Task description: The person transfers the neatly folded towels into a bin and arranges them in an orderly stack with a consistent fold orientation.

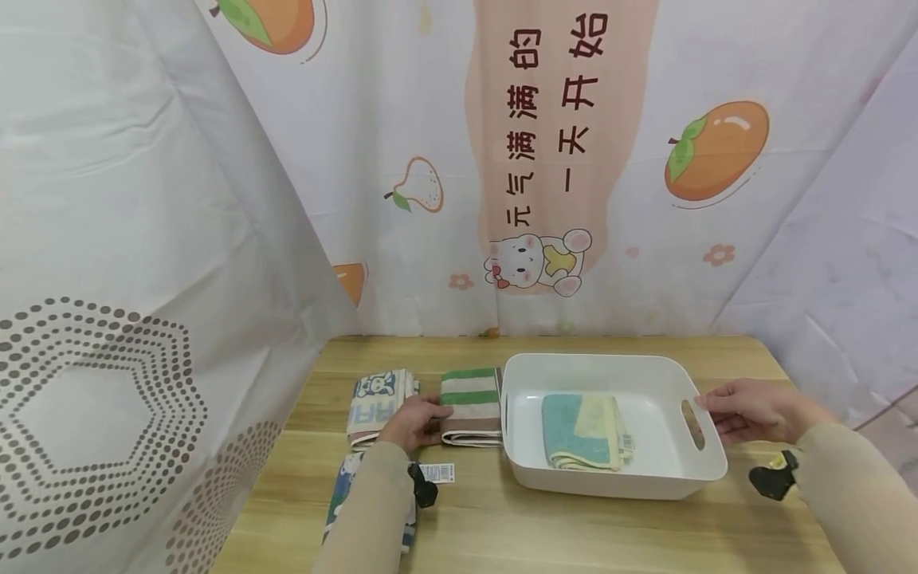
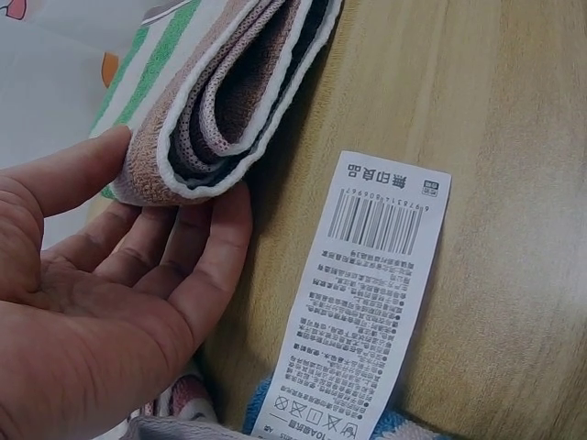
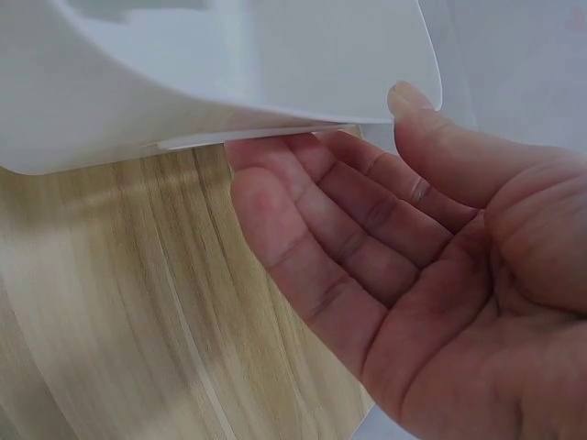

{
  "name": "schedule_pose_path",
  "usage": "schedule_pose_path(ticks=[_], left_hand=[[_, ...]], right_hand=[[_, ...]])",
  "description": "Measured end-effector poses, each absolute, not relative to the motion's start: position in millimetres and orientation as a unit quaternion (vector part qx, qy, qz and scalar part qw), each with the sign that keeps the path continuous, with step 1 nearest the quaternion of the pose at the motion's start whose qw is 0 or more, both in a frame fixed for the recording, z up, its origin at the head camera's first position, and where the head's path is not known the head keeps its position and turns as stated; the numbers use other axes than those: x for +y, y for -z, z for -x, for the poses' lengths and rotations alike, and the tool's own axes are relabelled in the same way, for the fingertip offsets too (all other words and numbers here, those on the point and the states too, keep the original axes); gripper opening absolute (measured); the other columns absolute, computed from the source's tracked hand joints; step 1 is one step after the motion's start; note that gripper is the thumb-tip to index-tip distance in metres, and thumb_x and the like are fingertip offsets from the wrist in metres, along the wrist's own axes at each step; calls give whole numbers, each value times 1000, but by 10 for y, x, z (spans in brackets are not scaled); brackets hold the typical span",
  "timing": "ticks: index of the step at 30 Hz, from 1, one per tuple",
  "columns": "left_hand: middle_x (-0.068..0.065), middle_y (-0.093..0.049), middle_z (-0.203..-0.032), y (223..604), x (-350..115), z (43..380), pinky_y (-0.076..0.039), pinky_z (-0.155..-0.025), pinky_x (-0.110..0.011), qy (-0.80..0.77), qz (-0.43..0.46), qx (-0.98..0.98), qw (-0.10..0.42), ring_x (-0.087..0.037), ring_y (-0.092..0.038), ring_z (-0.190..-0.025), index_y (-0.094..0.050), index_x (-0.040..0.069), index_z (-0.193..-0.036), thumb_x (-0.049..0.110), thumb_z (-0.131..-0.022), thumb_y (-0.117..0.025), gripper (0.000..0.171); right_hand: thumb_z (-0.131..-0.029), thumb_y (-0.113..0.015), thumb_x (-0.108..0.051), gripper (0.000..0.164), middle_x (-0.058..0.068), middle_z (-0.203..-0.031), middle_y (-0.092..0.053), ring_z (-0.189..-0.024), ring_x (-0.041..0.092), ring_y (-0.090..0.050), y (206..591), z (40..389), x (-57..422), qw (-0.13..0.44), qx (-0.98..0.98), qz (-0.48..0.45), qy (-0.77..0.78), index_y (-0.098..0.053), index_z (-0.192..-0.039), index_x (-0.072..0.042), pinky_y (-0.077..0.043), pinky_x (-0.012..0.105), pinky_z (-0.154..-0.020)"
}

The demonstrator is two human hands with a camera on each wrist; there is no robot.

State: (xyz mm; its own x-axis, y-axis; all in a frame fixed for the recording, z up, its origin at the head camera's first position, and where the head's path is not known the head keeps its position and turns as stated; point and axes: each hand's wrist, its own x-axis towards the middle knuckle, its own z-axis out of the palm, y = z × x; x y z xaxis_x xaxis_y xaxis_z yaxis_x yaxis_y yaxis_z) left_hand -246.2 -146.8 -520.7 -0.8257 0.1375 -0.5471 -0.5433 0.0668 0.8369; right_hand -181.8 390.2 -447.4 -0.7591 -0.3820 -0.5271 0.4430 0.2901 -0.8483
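Note:
My left hand (image 1: 414,422) pinches the near-left corner of a folded towel (image 1: 469,395) with green, white and brown stripes. In the left wrist view its thumb lies on top, with the fingers tucked beneath the fold. The striped towel lies right against the left side of a white plastic basket (image 1: 574,482). My right hand (image 1: 753,410) holds the basket's right side by the handle hole, thumb at the rim and fingers along the outer wall. Inside the basket is a folded blue and yellow towel (image 1: 579,430).
A folded cream and blue towel (image 1: 373,402) lies left of my left hand. Nearer me, a blue and white towel (image 1: 343,486) is partly hidden under the left forearm, its white label (image 1: 439,473) sticking out on the wooden table (image 1: 516,530). Printed curtains (image 1: 423,263) hang behind.

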Motion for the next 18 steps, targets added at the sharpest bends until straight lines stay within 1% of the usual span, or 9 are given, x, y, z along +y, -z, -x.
schedule_pose_path(ticks=[6,12,18], left_hand=[[-16,-57,-114,5212,-1456,2468,-54,-71,-40,-668,152,680,259,-26,-57,-96,-37,5,-140,11,-84,-68,64],[-15,-55,-116,5175,-1426,2464,-54,-69,-39,-658,159,692,251,-26,-56,-95,-35,5,-142,11,-83,-69,68],[-14,-59,-112,5187,-1416,2472,-53,-67,-38,-658,157,694,245,-25,-58,-93,-41,6,-137,12,-83,-70,62]], right_hand=[[-99,-46,-21,34,16,-94,-67,-82,23,-65,4476,1801,3904,351,720,-13,599,-58,-110,9,-53,41,-76],[-99,-45,-21,34,16,-94,-67,-83,23,-65,4480,1807,3914,348,720,-11,601,-57,-111,8,-53,41,-76],[-99,-45,-21,35,16,-96,-67,-84,24,-65,4471,1812,3908,351,718,-9,601,-57,-112,9,-53,42,-77]])
